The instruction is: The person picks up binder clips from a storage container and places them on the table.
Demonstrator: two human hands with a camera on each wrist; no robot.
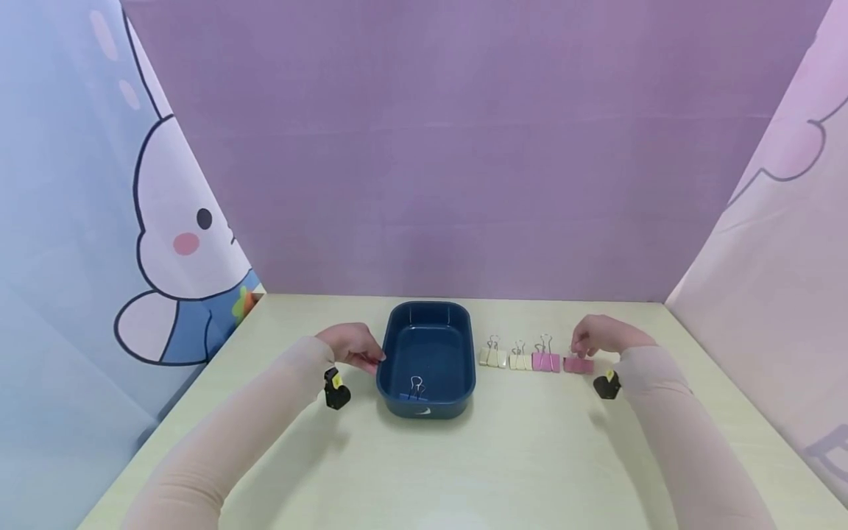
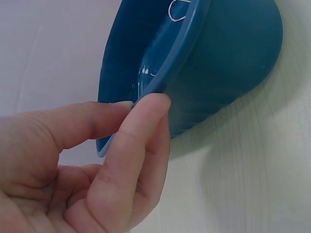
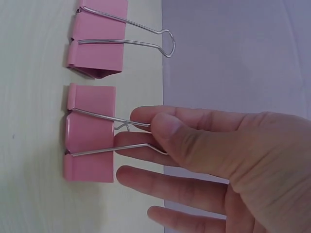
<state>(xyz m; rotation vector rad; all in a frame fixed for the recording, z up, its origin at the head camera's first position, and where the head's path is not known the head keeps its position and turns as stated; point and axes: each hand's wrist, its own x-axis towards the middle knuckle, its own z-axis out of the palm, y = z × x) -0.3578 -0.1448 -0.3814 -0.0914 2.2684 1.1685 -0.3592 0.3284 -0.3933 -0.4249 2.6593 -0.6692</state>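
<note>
My left hand (image 1: 358, 346) pinches the left rim of a dark blue bin (image 1: 427, 346), thumb inside and fingers outside, as the left wrist view shows. Inside the bin, at its near end, lies a blue binder clip (image 1: 414, 397) with its wire handle up. My right hand (image 3: 209, 150) pinches the wire handle of a pink binder clip (image 3: 92, 133) between thumb and index finger. Beside that clip stands another pink binder clip (image 3: 102, 36), also with silver handles. In the head view the right hand (image 1: 599, 335) is at the right end of the clip row.
Two pale yellow binder clips, one (image 1: 493, 358) nearer the bin and one (image 1: 521, 361) beside the pink ones, stand in the row right of the bin. A purple backdrop (image 1: 450, 147) rises behind the table (image 1: 517, 456). Patterned cloths hang at both sides.
</note>
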